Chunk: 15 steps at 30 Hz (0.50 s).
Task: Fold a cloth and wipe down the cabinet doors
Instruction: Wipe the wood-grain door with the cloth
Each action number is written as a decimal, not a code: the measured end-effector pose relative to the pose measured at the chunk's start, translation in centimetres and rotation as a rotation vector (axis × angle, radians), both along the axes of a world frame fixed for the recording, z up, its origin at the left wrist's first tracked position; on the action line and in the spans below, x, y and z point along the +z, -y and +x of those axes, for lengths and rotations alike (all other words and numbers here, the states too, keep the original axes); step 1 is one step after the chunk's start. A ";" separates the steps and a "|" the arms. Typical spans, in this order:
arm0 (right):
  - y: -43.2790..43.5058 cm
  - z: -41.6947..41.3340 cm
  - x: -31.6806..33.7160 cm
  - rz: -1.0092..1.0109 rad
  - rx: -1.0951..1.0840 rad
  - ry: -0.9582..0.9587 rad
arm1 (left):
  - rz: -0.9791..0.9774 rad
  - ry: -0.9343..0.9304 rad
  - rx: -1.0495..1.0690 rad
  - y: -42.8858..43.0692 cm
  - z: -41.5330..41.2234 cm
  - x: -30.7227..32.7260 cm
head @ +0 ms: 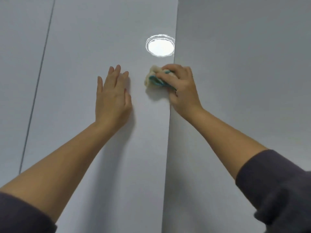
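Dark sleeves (pixel 25 214) are being worn above both bare forearms at the bottom corners. The left hand (pixel 111 96) is being laid flat, fingers straight and slightly spread, against the pale grey cabinet door (pixel 101 39). A bunched cream and teal cloth (pixel 151 80) is being gripped in the curled fingers of the right hand (pixel 181 86) and pressed to that door near its right edge, just below a round light reflection (pixel 160 47).

1. Your right hand (pixel 182 89) covers much of the cloth (pixel 151 79); its folds can't be read
2. A glare patch (pixel 160 47) washes out the cabinet door (pixel 101 39) surface there
3. Your left sleeve (pixel 21 214) and right sleeve (pixel 276 187) run off the bottom edge; the right cuff is blurred
4. Door top and bottom are cut off
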State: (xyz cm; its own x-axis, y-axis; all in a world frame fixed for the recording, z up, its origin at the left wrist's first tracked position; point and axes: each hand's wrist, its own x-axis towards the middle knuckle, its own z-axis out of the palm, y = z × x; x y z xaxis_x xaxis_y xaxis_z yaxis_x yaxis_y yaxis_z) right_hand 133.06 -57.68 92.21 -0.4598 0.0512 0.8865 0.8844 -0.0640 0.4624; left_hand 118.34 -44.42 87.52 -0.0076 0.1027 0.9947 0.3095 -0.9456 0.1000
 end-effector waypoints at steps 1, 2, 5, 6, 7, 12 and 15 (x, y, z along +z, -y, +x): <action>-0.3 -0.2 0.9 0.036 0.081 -0.082 | -0.006 0.003 -0.001 0.5 0.3 0.1; -0.6 -0.4 1.6 0.064 0.162 -0.152 | -0.007 0.005 -0.004 1.1 0.7 0.2; -1.1 -0.4 2.5 0.125 0.469 -0.369 | 0.011 0.012 -0.015 2.8 1.6 1.6; -1.2 0.0 2.7 0.144 0.582 -0.462 | 0.018 0.014 -0.017 3.4 2.0 2.3; -1.1 0.5 2.8 0.148 0.674 -0.564 | 0.026 0.011 -0.017 4.1 2.3 3.0; -1.6 4.4 4.2 0.085 0.896 -0.898 | 0.117 -0.014 0.005 7.2 5.3 6.9; -2.2 5.9 6.1 0.094 0.987 -0.909 | 0.135 -0.035 0.093 7.9 7.2 9.9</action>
